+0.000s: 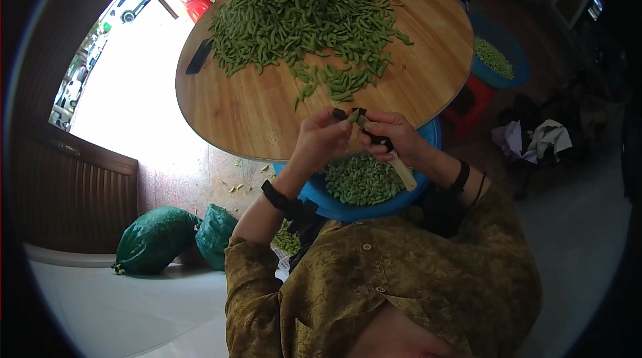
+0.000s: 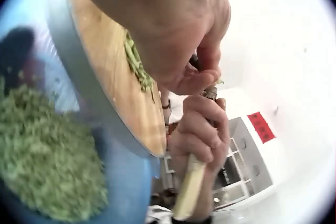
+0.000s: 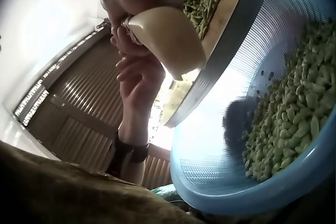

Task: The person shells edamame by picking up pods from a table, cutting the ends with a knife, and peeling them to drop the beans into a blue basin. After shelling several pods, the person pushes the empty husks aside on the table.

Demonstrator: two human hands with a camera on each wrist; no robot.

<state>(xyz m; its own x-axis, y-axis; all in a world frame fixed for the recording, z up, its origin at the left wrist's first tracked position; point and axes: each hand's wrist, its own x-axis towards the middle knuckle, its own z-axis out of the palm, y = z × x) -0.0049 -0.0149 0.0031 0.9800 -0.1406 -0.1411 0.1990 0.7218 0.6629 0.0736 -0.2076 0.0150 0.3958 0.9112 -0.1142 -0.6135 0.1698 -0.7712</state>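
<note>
Close together over the table's near edge, both hands work at chest height. The left hand [image 1: 319, 143] pinches a green soybean pod [image 1: 354, 117] at its fingertips. In the right hand [image 1: 398, 137] a cream-handled tool [image 1: 403, 174] is gripped, its handle pointing down toward the body; its working end is hidden between the hands. Dark coverings [image 1: 340, 114] wrap some fingertips. Just below the hands stands a blue mesh basket [image 3: 210, 199] holding shelled green beans [image 3: 286, 129]. A large heap of pods [image 1: 294, 17] covers the far part of the round wooden table [image 1: 428, 57].
A dark flat object [image 1: 198, 57] lies at the table's left edge. Green sacks [image 1: 159, 239] sit on the floor at left. Another blue basin [image 1: 518, 67] of beans rests on a red stool [image 1: 471, 104] at right. Other people sit across the table.
</note>
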